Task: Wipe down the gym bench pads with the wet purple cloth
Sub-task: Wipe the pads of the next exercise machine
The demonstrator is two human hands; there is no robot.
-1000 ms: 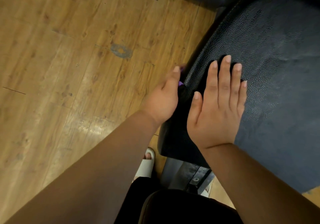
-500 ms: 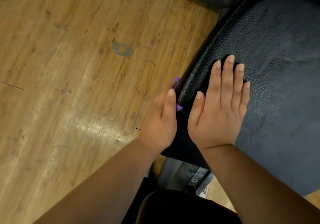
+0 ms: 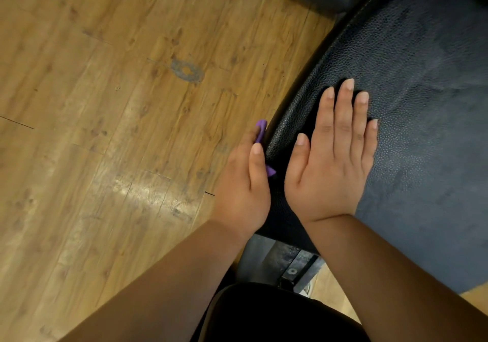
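Glossy wood-grain plank floor (image 3: 118, 130) at left. Your left hand (image 3: 243, 183), fingers extended, presses the crumpled purple cloth (image 3: 261, 130) against the rounded side of the black pebbled bench pad (image 3: 422, 77). Your right hand (image 3: 332, 162) lies flat on the pad's top, fingers straight.

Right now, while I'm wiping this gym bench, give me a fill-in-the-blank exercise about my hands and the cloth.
1. The cloth peeking out from behind the left hand is ____ in colour.
2. The right hand lies flat on the bench pad with its fingers ____, not curled.
3. The left hand is at the pad's ____, not on its top.
4. The floor beside the bench is laid in ____ planks.

Missing words: purple; straight; side; wooden.
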